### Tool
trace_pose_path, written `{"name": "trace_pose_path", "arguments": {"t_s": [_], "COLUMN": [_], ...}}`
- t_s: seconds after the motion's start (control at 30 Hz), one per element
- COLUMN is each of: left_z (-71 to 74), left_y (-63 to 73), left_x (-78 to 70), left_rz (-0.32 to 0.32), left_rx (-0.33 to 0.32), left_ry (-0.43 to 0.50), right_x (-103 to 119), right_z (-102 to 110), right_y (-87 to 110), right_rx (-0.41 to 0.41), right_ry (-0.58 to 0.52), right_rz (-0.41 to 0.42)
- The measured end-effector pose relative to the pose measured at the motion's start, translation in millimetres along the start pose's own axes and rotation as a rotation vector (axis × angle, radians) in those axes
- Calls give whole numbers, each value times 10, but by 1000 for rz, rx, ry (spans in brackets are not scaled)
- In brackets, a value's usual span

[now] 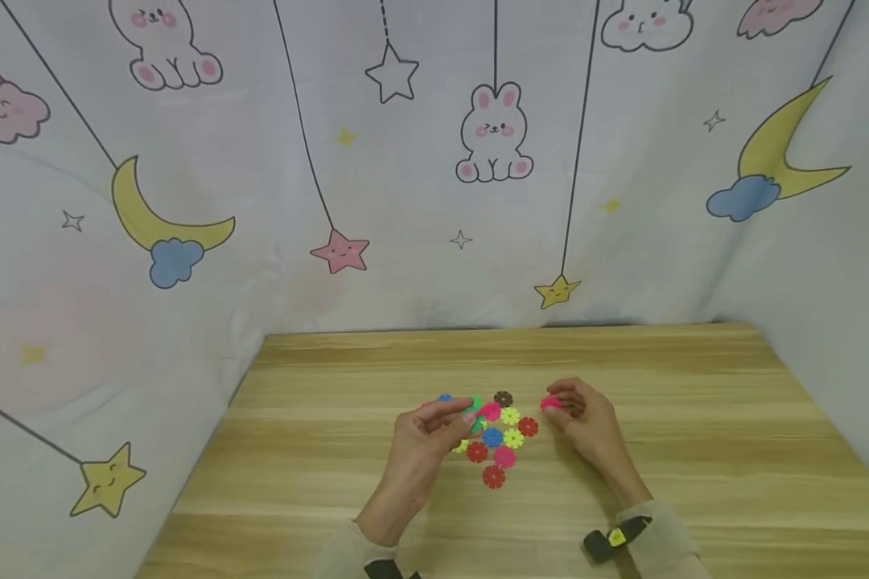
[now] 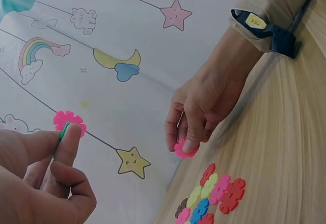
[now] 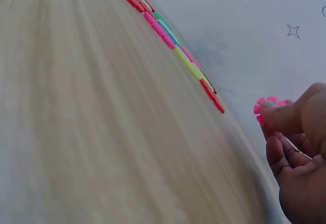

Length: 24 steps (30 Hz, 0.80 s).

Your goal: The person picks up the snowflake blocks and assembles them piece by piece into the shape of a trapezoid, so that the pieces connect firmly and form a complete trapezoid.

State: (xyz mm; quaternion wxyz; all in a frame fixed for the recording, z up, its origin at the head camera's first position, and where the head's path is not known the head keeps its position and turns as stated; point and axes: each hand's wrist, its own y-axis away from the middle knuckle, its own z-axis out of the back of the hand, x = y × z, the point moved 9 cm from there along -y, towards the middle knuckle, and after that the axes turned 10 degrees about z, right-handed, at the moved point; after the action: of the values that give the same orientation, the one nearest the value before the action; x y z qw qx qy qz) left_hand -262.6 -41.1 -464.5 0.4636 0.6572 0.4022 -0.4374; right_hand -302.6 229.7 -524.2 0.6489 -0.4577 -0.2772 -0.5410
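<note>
1 green disc, pink disc touching it, pinched in L hand above tbl; 2nd pink disc pinched in R hand, apart. Multicol. discs flat on tbl, below.

- A beige right sleeve is showing.
- A dark strap is circling it, carrying a marked yellow label and blocky dark housing.
- A beige left sleeve is bearing a second strap.
</note>
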Motion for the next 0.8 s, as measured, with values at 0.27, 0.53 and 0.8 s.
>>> {"name": "trace_pose_path", "arguments": {"t_s": [0.27, 0.53, 0.8], "left_z": [27, 3, -12], "left_y": [-7, 13, 18], "left_x": [23, 22, 52], "left_rz": [24, 23, 61], "left_rx": [-41, -30, -29], "left_ry": [-4, -4, 2], "right_x": [185, 472, 760], "right_z": [54, 78, 82], "right_y": [1, 2, 25], "right_rx": [-21, -3, 4], "right_ry": [-76, -270, -438], "right_rz": [39, 32, 90]}}
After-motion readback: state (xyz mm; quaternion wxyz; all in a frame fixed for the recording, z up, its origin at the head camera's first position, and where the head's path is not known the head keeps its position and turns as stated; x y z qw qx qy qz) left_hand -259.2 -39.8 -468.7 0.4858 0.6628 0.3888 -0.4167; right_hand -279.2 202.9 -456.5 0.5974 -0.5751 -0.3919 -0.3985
